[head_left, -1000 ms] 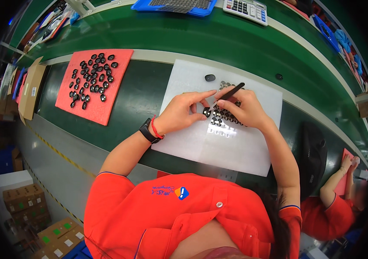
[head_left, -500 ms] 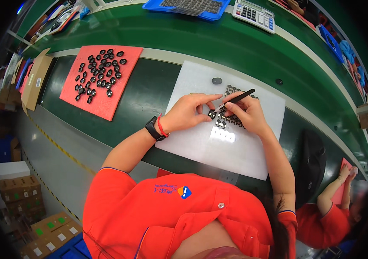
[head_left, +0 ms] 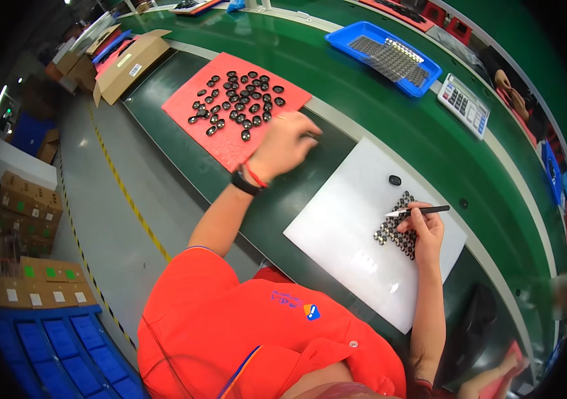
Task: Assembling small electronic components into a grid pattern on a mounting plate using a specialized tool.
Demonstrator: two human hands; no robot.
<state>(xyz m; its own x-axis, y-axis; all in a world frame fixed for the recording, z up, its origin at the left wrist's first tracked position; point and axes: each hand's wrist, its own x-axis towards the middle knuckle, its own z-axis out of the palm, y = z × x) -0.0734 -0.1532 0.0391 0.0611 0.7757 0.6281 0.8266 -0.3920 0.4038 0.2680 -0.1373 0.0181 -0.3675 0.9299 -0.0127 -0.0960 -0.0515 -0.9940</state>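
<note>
Black oval pieces (head_left: 254,108) lie on the pink mat (head_left: 226,149), beside which my left hand (head_left: 286,144) has just come, its grip I cannot tell, so only my right hand (head_left: 427,231), clamped on the black-handled tool (head_left: 436,209), seems to attend the small parts (head_left: 390,234) on the white sheet (head_left: 346,223).

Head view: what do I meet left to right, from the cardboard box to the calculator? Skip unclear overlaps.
Cardboard box → pink mat → left hand at its right edge → lone black oval piece → right hand → calculator.
</note>
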